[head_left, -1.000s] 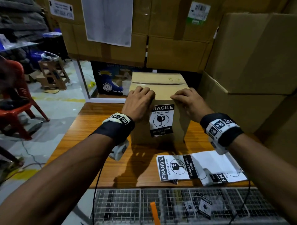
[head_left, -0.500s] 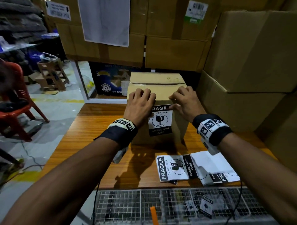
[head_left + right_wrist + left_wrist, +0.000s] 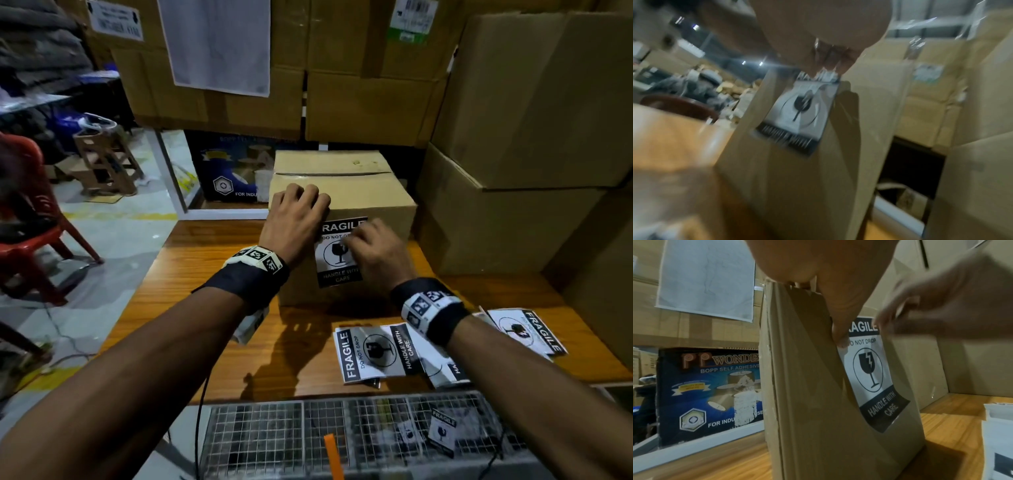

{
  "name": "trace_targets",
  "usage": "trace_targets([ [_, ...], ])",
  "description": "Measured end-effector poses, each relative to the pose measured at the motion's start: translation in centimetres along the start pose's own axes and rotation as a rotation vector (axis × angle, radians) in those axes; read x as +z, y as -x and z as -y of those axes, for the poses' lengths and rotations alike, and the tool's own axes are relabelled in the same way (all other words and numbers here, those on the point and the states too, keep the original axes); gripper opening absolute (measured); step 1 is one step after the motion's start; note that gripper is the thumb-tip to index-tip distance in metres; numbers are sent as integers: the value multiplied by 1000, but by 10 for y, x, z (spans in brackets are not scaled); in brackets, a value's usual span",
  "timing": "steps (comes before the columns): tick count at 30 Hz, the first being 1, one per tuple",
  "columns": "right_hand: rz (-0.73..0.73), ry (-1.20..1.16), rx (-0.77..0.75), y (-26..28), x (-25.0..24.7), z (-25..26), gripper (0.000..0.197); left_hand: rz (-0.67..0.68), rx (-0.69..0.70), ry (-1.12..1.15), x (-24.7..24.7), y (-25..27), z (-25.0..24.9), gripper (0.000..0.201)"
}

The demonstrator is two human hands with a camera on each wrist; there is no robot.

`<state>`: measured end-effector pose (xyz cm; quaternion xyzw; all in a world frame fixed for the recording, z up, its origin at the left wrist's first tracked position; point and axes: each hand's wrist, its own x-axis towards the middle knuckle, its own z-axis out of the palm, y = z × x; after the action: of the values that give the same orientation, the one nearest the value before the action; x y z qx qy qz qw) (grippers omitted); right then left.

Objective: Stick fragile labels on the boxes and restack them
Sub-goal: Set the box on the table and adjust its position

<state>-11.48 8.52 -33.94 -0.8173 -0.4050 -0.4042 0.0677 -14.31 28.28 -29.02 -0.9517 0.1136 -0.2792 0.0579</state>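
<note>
A small taped cardboard box (image 3: 370, 195) stands on the wooden table (image 3: 205, 291). A black-and-white FRAGILE label (image 3: 337, 270) is on its near face. My left hand (image 3: 298, 216) grips the box's top front edge at the left, fingers curled over the top. Its thumb (image 3: 840, 331) presses the label (image 3: 871, 369) at its left edge. My right hand (image 3: 370, 246) lies on the label's upper right, blurred with motion. Its fingertips (image 3: 828, 65) press the top of the label (image 3: 801, 110).
Loose fragile labels (image 3: 373, 349) and backing sheets lie on the table in front of the box, one more label (image 3: 531, 332) at the right. A wire basket (image 3: 308, 438) sits below the table's near edge. Big cartons (image 3: 531, 137) wall the right and back. A red chair (image 3: 30, 222) stands at the left.
My right hand has come off the box's top right edge and slid down and left onto the label. The left hand has stayed on the top left edge.
</note>
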Motion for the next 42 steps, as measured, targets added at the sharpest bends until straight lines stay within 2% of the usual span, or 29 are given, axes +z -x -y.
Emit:
trace_targets([
  [4, 58, -109, 34, 5, 27, 20, 23, -43, 31, 7, 2, -1, 5, 52],
  [12, 138, -68, 161, 3, 53, 53, 20, -40, 82, 20, 7, -4, 13, 57],
  [17, 138, -72, 260, 8, 55, 64, 27, -26, 100, 30, 8, -6, 15, 58],
  [21, 130, -70, 257, 19, 59, 66, 25, -27, 107, 20, 9, -7, 17, 56],
  [25, 95, -88, 354, 25, 65, 68, 28, -58, 117, 18, 11, -7, 16, 53],
  [27, 214, -49, 289, 32, 72, 64, 13, -83, 122, 12, 12, -7, 16, 48],
  [29, 378, -57, 237, 39, 74, 61, 28, -94, 123, 8, 12, -7, 17, 50],
  [31, 489, -107, 281, 41, 65, 57, 27, -99, 125, 10, 11, -6, 16, 53],
  [32, 453, -112, 290, 40, 58, 54, 22, -102, 126, 12, 11, -5, 15, 52],
  [33, 351, -134, 306, 36, 51, 48, 20, -109, 128, 15, 11, -5, 15, 50],
  [35, 119, -144, 348, 24, 35, 34, 27, -113, 125, 18, 12, -5, 14, 45],
  [37, -2, -75, 346, 12, 25, 19, 31, -126, 124, 27, 13, -5, 15, 40],
  [40, -20, -37, 356, 11, 26, 14, 23, -134, 132, 42, 13, -7, 16, 39],
  [42, 59, -52, 411, 27, 36, 15, 24, -128, 134, 41, 12, -7, 16, 42],
])
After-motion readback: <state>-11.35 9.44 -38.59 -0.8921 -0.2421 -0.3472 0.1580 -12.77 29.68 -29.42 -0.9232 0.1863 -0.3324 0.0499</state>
